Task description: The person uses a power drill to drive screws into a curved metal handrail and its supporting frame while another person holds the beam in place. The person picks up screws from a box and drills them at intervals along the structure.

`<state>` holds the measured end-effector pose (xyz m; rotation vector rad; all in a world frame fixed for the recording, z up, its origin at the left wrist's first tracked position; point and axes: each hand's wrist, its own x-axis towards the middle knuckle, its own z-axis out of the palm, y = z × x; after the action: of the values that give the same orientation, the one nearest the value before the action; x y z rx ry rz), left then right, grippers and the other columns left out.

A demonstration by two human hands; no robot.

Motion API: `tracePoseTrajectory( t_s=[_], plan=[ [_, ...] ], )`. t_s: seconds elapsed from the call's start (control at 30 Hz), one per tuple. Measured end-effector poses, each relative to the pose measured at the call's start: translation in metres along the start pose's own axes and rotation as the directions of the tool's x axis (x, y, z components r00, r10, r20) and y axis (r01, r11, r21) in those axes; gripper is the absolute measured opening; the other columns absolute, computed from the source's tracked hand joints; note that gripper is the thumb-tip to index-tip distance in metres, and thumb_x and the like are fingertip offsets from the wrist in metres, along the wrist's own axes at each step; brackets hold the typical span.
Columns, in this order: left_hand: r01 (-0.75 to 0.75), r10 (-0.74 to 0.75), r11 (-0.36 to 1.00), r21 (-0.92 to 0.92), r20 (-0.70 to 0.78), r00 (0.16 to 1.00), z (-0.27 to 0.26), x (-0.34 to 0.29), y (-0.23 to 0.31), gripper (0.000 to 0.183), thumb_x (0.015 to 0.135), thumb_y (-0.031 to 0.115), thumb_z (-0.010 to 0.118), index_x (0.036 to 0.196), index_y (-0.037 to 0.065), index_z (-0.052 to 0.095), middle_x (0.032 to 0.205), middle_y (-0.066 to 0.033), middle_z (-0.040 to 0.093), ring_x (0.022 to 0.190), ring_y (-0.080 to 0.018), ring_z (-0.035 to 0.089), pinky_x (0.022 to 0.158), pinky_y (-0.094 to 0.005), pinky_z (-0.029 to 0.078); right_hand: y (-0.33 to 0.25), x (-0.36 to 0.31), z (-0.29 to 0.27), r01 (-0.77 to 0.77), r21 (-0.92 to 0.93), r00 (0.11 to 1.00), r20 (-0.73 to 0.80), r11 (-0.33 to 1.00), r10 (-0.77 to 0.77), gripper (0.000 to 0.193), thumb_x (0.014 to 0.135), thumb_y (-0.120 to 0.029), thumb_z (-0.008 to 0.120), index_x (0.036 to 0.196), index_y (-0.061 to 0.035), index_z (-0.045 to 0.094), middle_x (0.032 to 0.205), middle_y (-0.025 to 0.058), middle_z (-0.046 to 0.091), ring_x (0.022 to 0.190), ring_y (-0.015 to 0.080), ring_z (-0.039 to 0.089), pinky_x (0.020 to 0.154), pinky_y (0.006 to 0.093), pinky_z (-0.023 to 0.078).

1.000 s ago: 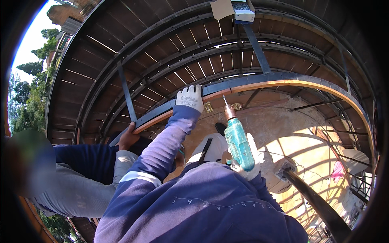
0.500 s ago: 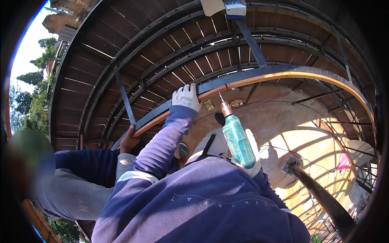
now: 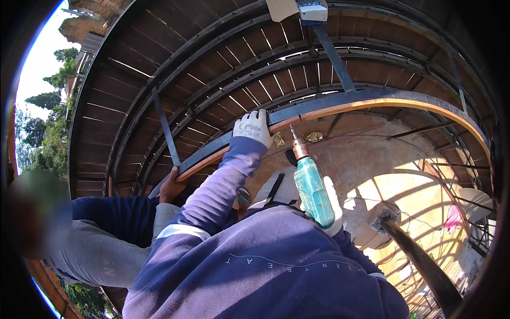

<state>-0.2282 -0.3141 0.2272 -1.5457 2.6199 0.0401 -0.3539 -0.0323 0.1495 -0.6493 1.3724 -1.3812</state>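
My left hand (image 3: pixel 251 128), in a white glove, lies over a long curved rail with its fingers hooked across the top. The rail has a dark metal band (image 3: pixel 324 101) along its upper side and an orange-brown strip (image 3: pixel 361 103) along its near side. A worn teal power drill (image 3: pixel 312 186) with a coppery front end is in my gloved right hand (image 3: pixel 333 202), mostly hidden behind the drill body. Its thin bit (image 3: pixel 293 131) points up at the strip's near edge, just right of my left hand; whether it touches cannot be told.
At left, another person's bare hand (image 3: pixel 171 186) grips the rail's lower end. Blue-grey struts (image 3: pixel 334 59) join the rail to dark curved steps. An open box (image 3: pixel 312 11) sits at the top. A dark post (image 3: pixel 419 260) rises at lower right, near cables on the floor.
The whole view has shifted slightly, so most things appear a little to the right. My left hand stays on the rail, and the drill remains in my right hand, its bit still by the strip.
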Motion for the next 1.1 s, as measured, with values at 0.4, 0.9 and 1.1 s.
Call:
tracePoseTrajectory(
  t_s=[0.4,0.9,1.1],
  plan=[
    [0.005,-0.005,1.0,-0.019,-0.04,0.999,0.002,0.001,-0.001,0.056,0.076,0.029,0.074,0.124,0.004,0.059,0.115,-0.0153,0.067,0.11,-0.0306,0.064,0.094,-0.0421,0.05,0.005,-0.004,-0.006,0.327,-0.362,0.939,0.02,0.873,-0.344,0.092,0.078,-0.042,0.084,0.144,0.0067,0.043,0.14,0.0237,0.055,0.124,0.0336,0.059,0.105,0.0387,0.047],
    [-0.027,0.024,0.999,-0.034,-0.076,0.997,0.004,-0.001,-0.002,0.056,0.077,0.03,0.072,0.125,0.004,0.059,0.113,-0.0158,0.067,0.109,-0.0322,0.064,0.093,-0.0434,0.05,0.02,-0.003,-0.013,0.299,-0.49,0.946,0.039,0.819,-0.322,0.101,0.077,-0.049,0.082,0.147,0.0084,0.036,0.136,0.0245,0.056,0.121,0.0352,0.06,0.103,0.0394,0.048],
    [-0.027,0.024,0.999,-0.039,-0.069,0.997,0.005,0.0,-0.003,0.057,0.076,0.03,0.073,0.126,0.004,0.059,0.113,-0.0159,0.067,0.109,-0.0318,0.064,0.093,-0.0433,0.049,0.01,0.002,0.002,-0.18,0.392,0.955,-0.15,0.902,0.255,0.099,0.078,-0.043,0.082,0.147,0.0087,0.035,0.132,0.0243,0.058,0.118,0.0344,0.062,0.101,0.0394,0.049]
  ],
)
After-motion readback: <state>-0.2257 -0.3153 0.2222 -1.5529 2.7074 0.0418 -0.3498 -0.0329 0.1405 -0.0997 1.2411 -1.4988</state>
